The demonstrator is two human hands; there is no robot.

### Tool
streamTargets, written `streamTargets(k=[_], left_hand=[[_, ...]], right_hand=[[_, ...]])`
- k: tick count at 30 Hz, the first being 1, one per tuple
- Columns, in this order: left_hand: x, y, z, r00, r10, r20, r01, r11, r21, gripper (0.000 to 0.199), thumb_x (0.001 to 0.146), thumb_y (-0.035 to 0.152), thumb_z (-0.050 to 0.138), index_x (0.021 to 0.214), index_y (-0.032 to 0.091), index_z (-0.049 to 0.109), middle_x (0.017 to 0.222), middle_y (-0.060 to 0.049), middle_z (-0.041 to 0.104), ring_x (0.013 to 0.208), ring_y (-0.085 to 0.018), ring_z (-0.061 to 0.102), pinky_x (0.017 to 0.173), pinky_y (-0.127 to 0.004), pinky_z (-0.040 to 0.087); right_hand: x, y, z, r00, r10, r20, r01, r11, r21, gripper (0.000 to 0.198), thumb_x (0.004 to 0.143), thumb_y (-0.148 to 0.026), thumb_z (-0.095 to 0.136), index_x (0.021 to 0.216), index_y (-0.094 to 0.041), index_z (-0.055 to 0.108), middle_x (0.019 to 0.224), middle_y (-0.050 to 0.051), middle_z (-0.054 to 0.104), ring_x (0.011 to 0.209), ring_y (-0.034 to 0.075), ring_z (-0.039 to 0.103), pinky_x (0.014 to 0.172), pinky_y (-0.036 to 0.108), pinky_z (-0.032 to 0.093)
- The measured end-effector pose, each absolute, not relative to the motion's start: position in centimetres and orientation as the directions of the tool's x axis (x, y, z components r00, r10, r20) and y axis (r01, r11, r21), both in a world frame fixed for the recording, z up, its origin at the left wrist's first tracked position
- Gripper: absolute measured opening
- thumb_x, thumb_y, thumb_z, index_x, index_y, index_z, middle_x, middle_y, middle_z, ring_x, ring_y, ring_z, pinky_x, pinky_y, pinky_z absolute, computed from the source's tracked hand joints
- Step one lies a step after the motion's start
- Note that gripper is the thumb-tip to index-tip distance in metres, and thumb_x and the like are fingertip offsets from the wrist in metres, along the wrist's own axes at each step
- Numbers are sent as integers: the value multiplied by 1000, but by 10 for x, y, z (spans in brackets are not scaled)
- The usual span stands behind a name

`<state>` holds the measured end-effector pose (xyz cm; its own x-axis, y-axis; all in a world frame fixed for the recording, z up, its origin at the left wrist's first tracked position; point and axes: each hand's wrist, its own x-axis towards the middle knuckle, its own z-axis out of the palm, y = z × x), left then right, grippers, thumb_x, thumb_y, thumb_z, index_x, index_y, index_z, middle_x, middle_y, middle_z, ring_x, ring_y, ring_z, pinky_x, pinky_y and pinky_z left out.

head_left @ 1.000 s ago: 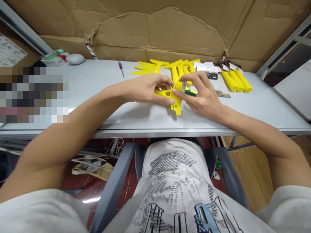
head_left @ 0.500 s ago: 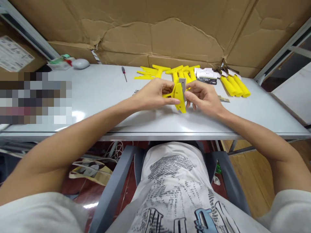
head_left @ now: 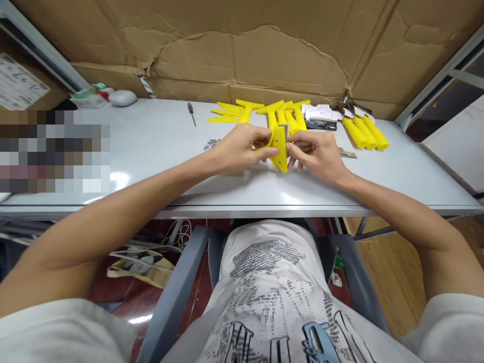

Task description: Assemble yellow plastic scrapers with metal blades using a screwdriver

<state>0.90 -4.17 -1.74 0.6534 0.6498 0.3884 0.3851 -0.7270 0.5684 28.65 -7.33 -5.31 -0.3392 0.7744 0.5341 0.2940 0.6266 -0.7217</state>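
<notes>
My left hand (head_left: 247, 146) is closed on a yellow plastic scraper head (head_left: 280, 151) with small holes in its flat face, held above the front half of the table. Between thumb and fingers, my right hand (head_left: 314, 151) pinches a flat grey metal blade (head_left: 286, 133). Most of the blade sits behind or inside the yellow piece, and only its upper right part shows. Past the hands lie several yellow T-shaped scrapers (head_left: 246, 109), some of them partly covered by the held piece. A small stack of blades (head_left: 347, 153) rests just right of my right hand.
On the table (head_left: 159, 151) are a screwdriver (head_left: 192, 114), a pile of small screws (head_left: 212, 144), a white mouse (head_left: 123, 98) and a clear box (head_left: 89, 98). Black-and-white packets (head_left: 321, 118) and yellow handles (head_left: 365, 132) lie at the back right. Cardboard (head_left: 189, 60) stands behind.
The blade has slid left and down against the yellow scraper head, so less of it shows. The scraper head has turned slightly more upright in my left hand.
</notes>
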Motion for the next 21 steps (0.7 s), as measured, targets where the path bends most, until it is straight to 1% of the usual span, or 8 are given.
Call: streamTargets(k=[3,7,10,12,16,18,21], left_hand=[[9,-42,-15,670,637,381,366,-730,577,25,108,47,82,107,24,90,102,-5,93,91,-25,82,83,-34,63],[9,-41,-14,659,645,387,366,-724,584,25,106,47,83,98,24,86,92,-4,88,86,-23,79,81,-32,63],[9,-39,-16,651,656,383,373,-715,591,28,106,47,83,92,23,81,87,-3,84,83,-23,79,80,-32,64],[8,-38,-17,652,661,371,371,-705,604,29,107,48,83,93,23,81,89,-3,85,85,-23,81,81,-32,64],[7,-37,-14,659,661,358,353,-692,630,27,111,47,82,108,22,89,103,-5,91,94,-23,84,88,-33,66],[6,-39,-13,657,657,369,367,-706,605,26,113,45,80,107,22,90,102,-4,90,94,-23,82,88,-33,64],[7,-42,-15,649,655,386,391,-723,569,23,115,42,80,103,24,89,98,-4,89,91,-24,80,85,-34,62]], right_hand=[[285,-73,-53,-331,773,540,312,630,-711,38,116,-59,89,111,-21,92,82,3,88,66,23,86,54,31,64],[287,-78,-47,-292,767,571,349,642,-683,36,115,-55,91,104,-21,91,81,4,88,65,24,87,58,33,65],[288,-80,-43,-270,780,565,345,626,-699,42,115,-60,94,100,-21,90,76,4,85,63,25,87,54,33,63],[288,-79,-41,-282,791,543,320,611,-724,49,115,-66,95,99,-20,90,75,3,84,63,25,87,53,32,64],[288,-76,-40,-294,792,535,235,602,-763,55,111,-75,99,102,-21,91,81,3,86,64,24,87,50,31,64],[288,-76,-41,-290,786,546,222,610,-761,54,111,-74,100,105,-20,92,80,3,85,64,23,87,49,30,63],[287,-76,-44,-306,775,553,253,626,-738,52,111,-72,99,107,-20,92,79,3,86,63,22,85,52,31,64]])
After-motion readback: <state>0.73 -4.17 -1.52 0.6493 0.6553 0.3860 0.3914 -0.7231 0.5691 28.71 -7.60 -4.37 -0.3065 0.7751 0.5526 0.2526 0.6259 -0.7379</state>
